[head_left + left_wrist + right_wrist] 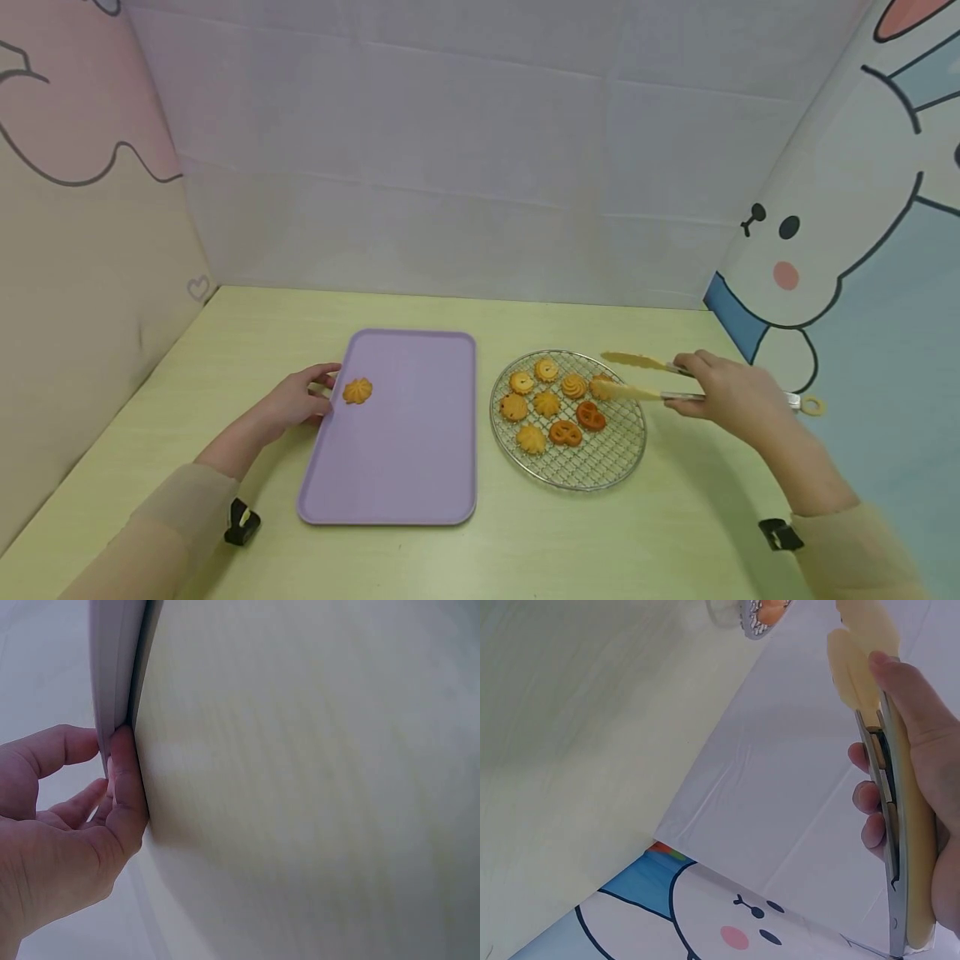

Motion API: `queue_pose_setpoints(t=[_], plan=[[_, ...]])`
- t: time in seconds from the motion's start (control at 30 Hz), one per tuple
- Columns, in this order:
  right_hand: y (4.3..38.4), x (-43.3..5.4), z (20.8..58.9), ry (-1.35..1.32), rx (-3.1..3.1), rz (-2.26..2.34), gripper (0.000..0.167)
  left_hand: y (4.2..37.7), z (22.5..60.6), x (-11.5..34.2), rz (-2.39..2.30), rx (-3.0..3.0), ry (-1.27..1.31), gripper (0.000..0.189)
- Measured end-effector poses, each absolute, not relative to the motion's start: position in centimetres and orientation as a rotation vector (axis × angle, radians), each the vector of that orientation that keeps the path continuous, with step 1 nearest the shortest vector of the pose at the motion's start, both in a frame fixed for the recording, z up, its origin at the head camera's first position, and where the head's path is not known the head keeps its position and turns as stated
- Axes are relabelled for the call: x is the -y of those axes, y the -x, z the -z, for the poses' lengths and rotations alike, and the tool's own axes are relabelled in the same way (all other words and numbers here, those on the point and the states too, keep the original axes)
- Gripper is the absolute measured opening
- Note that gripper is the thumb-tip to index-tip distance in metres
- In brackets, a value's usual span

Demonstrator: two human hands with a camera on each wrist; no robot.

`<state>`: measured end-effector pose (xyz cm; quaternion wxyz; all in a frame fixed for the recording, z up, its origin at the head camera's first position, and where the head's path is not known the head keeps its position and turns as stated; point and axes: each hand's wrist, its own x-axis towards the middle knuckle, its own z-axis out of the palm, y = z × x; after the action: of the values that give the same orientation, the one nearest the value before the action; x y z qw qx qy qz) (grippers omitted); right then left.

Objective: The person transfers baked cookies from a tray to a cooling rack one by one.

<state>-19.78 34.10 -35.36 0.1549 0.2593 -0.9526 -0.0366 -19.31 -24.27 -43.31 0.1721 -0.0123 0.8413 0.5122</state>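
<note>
My left hand [294,398] pinches the left rim of a lilac tray [405,450]; in the left wrist view the fingers lie on both sides of the tray's edge [116,667]. A single flower-shaped cookie [357,391] lies on the tray near that hand. My right hand [731,396] holds food tongs [630,391] with pale yellow tips, spread apart in the head view. One tip overlaps a cookie [599,385] at the right of a round wire rack [611,462]. Several more cookies lie on the rack, among them pretzel shapes [566,433].
The light wood-look table [517,558] carries the tray and, to its right, the rack. A white sheet [480,167] stands behind the table. A pale panel [90,275] borders the left side, and a rabbit-print panel [847,217] the right.
</note>
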Motion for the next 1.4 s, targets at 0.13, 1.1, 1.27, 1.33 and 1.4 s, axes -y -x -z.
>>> queue_pose_setpoints(t=[0.13,1.1,1.27,1.33,1.4], plan=[[19.7,-33.5,34.6,-0.716,2.758,0.11,0.055,19.3,43.3,24.2,-1.449,-2.389,0.038,0.074],[19.3,-26.8,30.8,-0.805,2.551,-0.041,0.067,19.3,43.6,24.2,-1.43,-2.399,0.044,0.074],[19.7,-25.5,30.6,-0.845,2.474,-0.064,0.087,19.3,43.4,24.2,-1.427,-2.399,0.044,0.074],[19.7,-24.9,30.5,-0.85,2.475,-0.081,0.083,19.3,43.5,24.2,-1.424,-2.4,0.048,0.074],[19.8,-24.3,30.4,-0.857,2.479,-0.106,0.074,19.3,43.5,24.2,-1.424,-2.4,0.047,0.074]])
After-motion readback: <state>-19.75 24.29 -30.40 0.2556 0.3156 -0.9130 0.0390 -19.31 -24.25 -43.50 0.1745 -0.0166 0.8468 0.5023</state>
